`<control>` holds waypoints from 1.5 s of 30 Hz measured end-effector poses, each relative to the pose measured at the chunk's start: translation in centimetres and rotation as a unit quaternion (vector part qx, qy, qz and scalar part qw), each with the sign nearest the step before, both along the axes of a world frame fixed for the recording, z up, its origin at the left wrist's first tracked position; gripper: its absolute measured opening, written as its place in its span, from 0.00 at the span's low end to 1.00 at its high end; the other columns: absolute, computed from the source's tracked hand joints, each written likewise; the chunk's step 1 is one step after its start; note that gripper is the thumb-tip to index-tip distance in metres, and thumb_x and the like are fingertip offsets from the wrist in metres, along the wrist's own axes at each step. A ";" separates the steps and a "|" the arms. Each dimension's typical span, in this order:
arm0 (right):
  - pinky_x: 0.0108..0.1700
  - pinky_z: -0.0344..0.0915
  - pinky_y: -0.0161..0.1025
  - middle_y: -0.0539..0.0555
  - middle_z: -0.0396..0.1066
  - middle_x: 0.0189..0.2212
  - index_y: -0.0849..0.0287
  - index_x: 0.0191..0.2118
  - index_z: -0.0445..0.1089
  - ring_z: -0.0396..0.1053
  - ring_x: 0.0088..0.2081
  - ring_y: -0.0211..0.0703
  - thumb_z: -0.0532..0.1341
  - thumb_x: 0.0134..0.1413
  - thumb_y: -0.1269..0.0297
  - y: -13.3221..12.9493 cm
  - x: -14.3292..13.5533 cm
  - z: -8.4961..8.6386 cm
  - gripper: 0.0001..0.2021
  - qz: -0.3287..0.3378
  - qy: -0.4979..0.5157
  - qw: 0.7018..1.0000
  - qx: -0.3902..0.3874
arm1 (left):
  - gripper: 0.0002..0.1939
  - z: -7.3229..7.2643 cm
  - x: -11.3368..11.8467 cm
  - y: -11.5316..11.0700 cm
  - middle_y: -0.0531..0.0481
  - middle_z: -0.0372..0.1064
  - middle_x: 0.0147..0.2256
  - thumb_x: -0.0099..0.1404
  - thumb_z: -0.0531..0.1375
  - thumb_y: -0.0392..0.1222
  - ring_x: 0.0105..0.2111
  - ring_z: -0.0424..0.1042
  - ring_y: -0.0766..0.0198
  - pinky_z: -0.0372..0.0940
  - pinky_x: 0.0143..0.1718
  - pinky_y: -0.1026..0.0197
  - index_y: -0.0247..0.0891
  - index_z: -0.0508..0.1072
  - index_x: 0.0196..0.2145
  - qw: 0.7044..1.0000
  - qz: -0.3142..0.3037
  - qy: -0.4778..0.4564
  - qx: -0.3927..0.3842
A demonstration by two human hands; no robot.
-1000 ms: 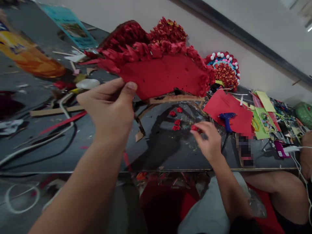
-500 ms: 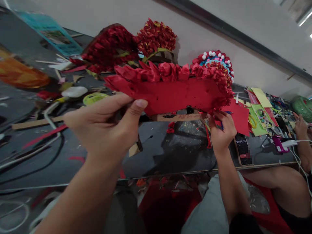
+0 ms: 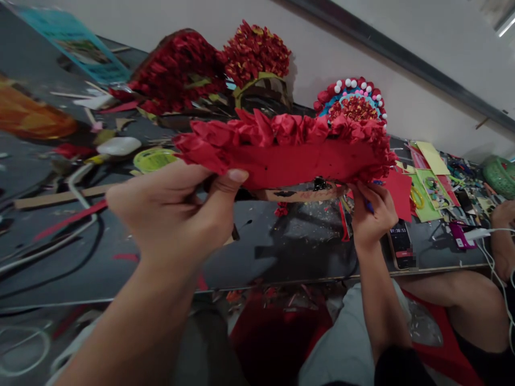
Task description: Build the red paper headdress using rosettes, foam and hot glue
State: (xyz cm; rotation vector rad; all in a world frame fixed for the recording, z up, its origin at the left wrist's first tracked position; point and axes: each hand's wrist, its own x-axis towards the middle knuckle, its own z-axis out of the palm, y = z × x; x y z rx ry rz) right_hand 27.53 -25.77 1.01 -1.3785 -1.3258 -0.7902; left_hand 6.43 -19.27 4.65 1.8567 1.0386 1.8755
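Red petal-edged piece (image 3: pixel 289 163) mid-frame, above bench (image 3: pixel 249 257). Left hand (image 3: pixel 173 214) pinches left end, thumb on flat face; right hand (image 3: pixel 374 214) curled at lower right edge, hold unclear. Best: support both ends, spare petals.

black right sleeve (image 3: pixel 400 365), pale trousers (image 3: pixel 344 335)

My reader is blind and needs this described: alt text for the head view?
A left hand holds up a red panel fringed with crumpled red petals, the right hand at its lower edge, above a cluttered dark table with red floral pieces behind.
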 end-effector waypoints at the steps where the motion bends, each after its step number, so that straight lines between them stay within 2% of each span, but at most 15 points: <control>1: 0.35 0.69 0.36 0.48 0.72 0.28 0.54 0.32 0.73 0.71 0.31 0.36 0.63 0.53 0.66 0.0 0.0 0.0 0.01 0.000 0.003 1.000 -0.001 | 0.16 0.1 0.0 0.0 0.57 0.42 0.16 0.53 0.61 0.40 0.18 0.43 0.77 0.40 0.19 0.69 0.34 0.58 0.15 1.000 -0.002 -0.001 -0.001; 6: 0.35 0.68 0.36 0.49 0.71 0.27 0.53 0.31 0.74 0.71 0.31 0.36 0.62 0.54 0.67 -0.1 0.0 0.0 0.04 -0.007 0.011 1.000 -0.015 | 0.14 0.3 0.0 0.0 0.57 0.40 0.16 0.51 0.60 0.39 0.18 0.43 0.75 0.39 0.20 0.68 0.34 0.59 0.14 1.000 -0.007 0.013 0.011; 12: 0.35 0.67 0.36 0.47 0.71 0.26 0.53 0.30 0.73 0.69 0.29 0.36 0.63 0.53 0.69 0.1 0.2 0.0 0.04 -0.012 -0.003 1.000 0.014 | 0.09 0.0 -0.2 0.3 0.59 0.48 0.16 0.53 0.59 0.37 0.17 0.45 0.77 0.46 0.23 0.69 0.34 0.66 0.19 0.999 -0.037 0.014 0.023; 17: 0.34 0.66 0.36 0.47 0.70 0.24 0.53 0.30 0.73 0.68 0.28 0.36 0.62 0.54 0.69 0.1 0.3 0.0 0.05 -0.015 -0.012 1.000 0.011 | 0.13 0.0 -0.3 0.3 0.59 0.46 0.14 0.52 0.60 0.39 0.16 0.43 0.77 0.46 0.23 0.68 0.35 0.62 0.15 0.998 -0.036 0.025 0.049; 23: 0.33 0.66 0.35 0.47 0.72 0.26 0.52 0.31 0.74 0.69 0.29 0.35 0.63 0.52 0.71 0.3 0.3 -0.2 0.06 -0.006 -0.014 0.999 0.036 | 0.17 0.4 -0.2 -0.4 0.57 0.43 0.13 0.51 0.58 0.43 0.17 0.44 0.73 0.49 0.23 0.64 0.38 0.57 0.11 0.999 -0.016 0.036 -0.017; 27: 0.34 0.67 0.37 0.49 0.73 0.28 0.51 0.32 0.75 0.71 0.30 0.36 0.63 0.53 0.68 0.3 0.4 -0.5 0.05 -0.018 -0.014 1.000 0.020 | 0.15 0.3 -0.1 -0.3 0.57 0.45 0.13 0.51 0.59 0.43 0.17 0.45 0.73 0.46 0.21 0.66 0.37 0.60 0.13 0.999 -0.002 0.032 -0.009; 34: 0.34 0.68 0.36 0.50 0.73 0.28 0.51 0.34 0.75 0.71 0.30 0.36 0.62 0.53 0.68 0.4 0.5 -0.8 0.05 -0.026 -0.027 0.999 0.008 | 0.11 -0.5 0.0 0.4 0.58 0.50 0.13 0.53 0.59 0.39 0.16 0.46 0.75 0.44 0.17 0.70 0.36 0.66 0.16 0.998 -0.030 0.037 0.035; 38: 0.34 0.68 0.36 0.49 0.73 0.28 0.51 0.35 0.75 0.71 0.30 0.36 0.63 0.52 0.69 0.5 0.6 -0.9 0.06 -0.024 -0.041 0.999 0.023 | 0.11 -0.6 0.0 0.4 0.58 0.48 0.13 0.52 0.60 0.37 0.16 0.46 0.75 0.45 0.17 0.71 0.35 0.66 0.16 0.999 -0.030 0.028 0.032; 45: 0.34 0.67 0.36 0.48 0.73 0.27 0.51 0.34 0.75 0.71 0.29 0.36 0.63 0.53 0.69 0.6 0.6 -0.7 0.05 -0.036 -0.055 0.997 0.031 | 0.10 -0.6 -0.1 0.4 0.57 0.51 0.12 0.52 0.58 0.43 0.14 0.46 0.74 0.45 0.16 0.69 0.38 0.72 0.18 0.999 -0.015 0.040 -0.001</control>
